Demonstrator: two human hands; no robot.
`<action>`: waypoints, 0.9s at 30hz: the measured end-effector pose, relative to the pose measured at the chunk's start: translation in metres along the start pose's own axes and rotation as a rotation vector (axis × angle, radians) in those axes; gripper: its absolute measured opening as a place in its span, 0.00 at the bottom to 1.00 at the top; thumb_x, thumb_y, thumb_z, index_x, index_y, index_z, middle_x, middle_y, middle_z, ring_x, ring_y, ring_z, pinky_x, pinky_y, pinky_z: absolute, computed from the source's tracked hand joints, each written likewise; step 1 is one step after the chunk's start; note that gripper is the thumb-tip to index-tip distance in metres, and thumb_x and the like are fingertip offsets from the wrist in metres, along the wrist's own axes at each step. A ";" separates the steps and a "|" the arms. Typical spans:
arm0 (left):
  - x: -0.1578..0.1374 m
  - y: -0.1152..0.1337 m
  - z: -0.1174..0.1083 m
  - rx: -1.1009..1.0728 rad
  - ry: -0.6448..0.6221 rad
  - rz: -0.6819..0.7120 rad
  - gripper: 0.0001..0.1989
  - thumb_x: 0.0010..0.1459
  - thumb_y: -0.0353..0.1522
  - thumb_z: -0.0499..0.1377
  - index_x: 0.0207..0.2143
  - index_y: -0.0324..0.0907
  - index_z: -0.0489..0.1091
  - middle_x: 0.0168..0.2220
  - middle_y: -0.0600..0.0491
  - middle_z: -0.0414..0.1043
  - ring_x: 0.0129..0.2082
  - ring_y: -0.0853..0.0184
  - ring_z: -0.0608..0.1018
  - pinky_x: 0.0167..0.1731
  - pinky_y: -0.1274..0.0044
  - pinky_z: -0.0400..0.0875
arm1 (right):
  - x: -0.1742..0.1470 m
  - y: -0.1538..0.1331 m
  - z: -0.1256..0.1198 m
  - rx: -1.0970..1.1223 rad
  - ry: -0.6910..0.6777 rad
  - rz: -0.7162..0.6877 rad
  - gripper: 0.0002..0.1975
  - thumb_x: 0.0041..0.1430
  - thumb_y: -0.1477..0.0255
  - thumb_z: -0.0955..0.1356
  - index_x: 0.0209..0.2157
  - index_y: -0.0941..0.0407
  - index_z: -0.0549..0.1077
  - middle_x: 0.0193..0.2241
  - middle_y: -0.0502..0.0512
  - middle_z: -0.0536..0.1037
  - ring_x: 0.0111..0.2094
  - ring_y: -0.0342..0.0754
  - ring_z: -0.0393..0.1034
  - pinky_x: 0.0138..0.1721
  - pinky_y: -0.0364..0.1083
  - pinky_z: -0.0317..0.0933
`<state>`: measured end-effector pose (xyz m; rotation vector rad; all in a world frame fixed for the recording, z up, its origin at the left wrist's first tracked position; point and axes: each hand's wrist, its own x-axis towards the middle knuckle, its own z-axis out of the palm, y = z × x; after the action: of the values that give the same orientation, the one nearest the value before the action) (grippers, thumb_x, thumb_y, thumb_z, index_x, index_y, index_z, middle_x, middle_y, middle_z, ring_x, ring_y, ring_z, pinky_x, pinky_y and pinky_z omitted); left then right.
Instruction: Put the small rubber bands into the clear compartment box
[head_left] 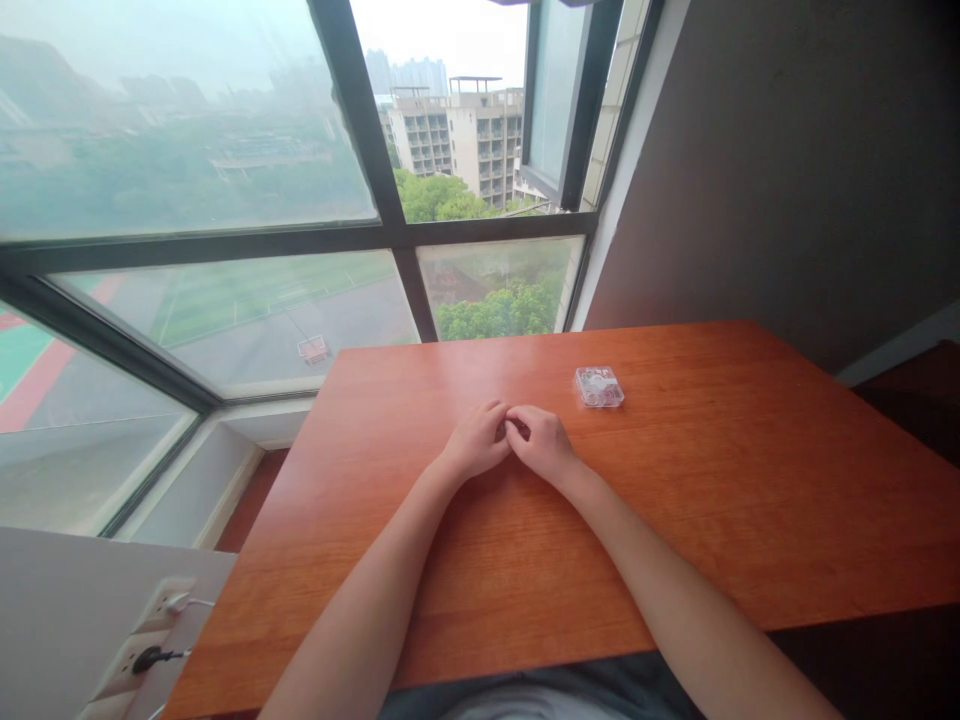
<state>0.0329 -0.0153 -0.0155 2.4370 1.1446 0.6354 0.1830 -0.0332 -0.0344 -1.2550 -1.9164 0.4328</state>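
My left hand and my right hand meet above the middle of the wooden table. Their fingers are curled and the fingertips touch each other. Whatever lies between the fingertips, if anything, is hidden or too small to make out. A small clear plastic box lies on the table to the right of my right hand and a little farther off, apart from it. Small shiny pieces show through its lid, but their kind is too small to tell.
Beyond the table's far edge stands a dark-framed window, with one pane swung outward. A grey wall rises at the right. Wall sockets with plugs and cords are at the lower left, beside the table's left edge.
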 end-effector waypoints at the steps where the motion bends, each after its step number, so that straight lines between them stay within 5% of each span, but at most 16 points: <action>1: 0.000 0.000 0.000 0.001 -0.003 -0.003 0.05 0.52 0.29 0.53 0.33 0.41 0.66 0.34 0.51 0.67 0.33 0.66 0.69 0.33 0.76 0.64 | 0.000 0.000 0.000 -0.011 -0.001 0.003 0.08 0.56 0.76 0.63 0.33 0.54 0.74 0.32 0.53 0.78 0.33 0.47 0.71 0.37 0.44 0.63; 27: 0.001 -0.006 0.003 -0.033 0.009 -0.008 0.08 0.50 0.28 0.54 0.35 0.40 0.67 0.35 0.50 0.68 0.33 0.66 0.70 0.33 0.75 0.65 | 0.002 0.004 0.005 0.275 -0.005 0.160 0.11 0.49 0.79 0.64 0.33 0.55 0.75 0.33 0.51 0.79 0.34 0.45 0.74 0.40 0.44 0.69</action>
<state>0.0314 -0.0118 -0.0206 2.4029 1.1381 0.6581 0.1811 -0.0289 -0.0393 -1.2265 -1.6987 0.7562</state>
